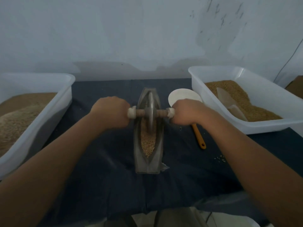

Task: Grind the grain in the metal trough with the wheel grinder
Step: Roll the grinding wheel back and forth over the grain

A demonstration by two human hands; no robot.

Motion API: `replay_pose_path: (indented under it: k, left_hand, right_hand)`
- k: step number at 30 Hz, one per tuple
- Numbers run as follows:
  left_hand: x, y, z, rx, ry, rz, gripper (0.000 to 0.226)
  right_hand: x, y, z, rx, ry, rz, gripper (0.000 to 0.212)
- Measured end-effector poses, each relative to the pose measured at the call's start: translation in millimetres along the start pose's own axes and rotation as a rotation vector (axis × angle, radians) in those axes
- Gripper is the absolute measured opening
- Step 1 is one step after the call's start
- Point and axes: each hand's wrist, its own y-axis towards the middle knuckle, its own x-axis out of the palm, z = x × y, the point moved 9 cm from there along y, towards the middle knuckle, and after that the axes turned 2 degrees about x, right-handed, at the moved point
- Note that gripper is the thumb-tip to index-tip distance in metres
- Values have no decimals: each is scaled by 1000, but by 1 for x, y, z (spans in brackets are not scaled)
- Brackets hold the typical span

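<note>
A narrow boat-shaped metal trough [138,154] lies lengthwise on the dark cloth in front of me. Tan grain [148,143] fills its near half. A grey wheel grinder [150,112] stands upright in the trough's far half, its disc down in the groove. A wooden axle runs through the disc to both sides. My left hand [110,112] grips the left handle end, and my right hand [185,112] grips the right one. Both fists hide most of the handles.
A white bin [49,112] of ground meal stands at the left. Another white bin [196,86] at the right holds grain and a clear scoop [229,104]. A white spoon with an orange handle [199,136] lies right of the trough. Spilled grains [220,158] dot the cloth.
</note>
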Motion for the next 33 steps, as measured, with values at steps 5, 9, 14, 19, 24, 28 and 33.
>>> replay_pose_path:
  k: [5, 9, 14, 19, 24, 28, 33]
  left_hand:
    - [14, -40, 1, 100, -55, -118, 29]
    - [12, -5, -9, -40, -71, -53, 35]
    - [-4, 34, -12, -143, -37, 20, 31]
    - [4, -15, 1, 33, -52, -80, 28]
    - [12, -43, -1, 25, -57, -29, 34]
    - [0, 11, -10, -122, 3, 35, 38]
    - [-12, 31, -2, -83, 47, 16, 33]
  right_hand:
    - [25, -42, -8, -98, 82, -132, 27]
    - [-19, -9, -9, -80, -158, 364, 32]
    - [-36, 25, 3, 50, -141, 366, 21]
    - [15, -14, -3, -12, 50, -161, 21]
    - [11, -32, -9, -79, -35, 21, 26]
    - [-25, 12, -1, 0, -126, 359, 27]
    - [-15, 29, 14, 104, -78, 295, 24]
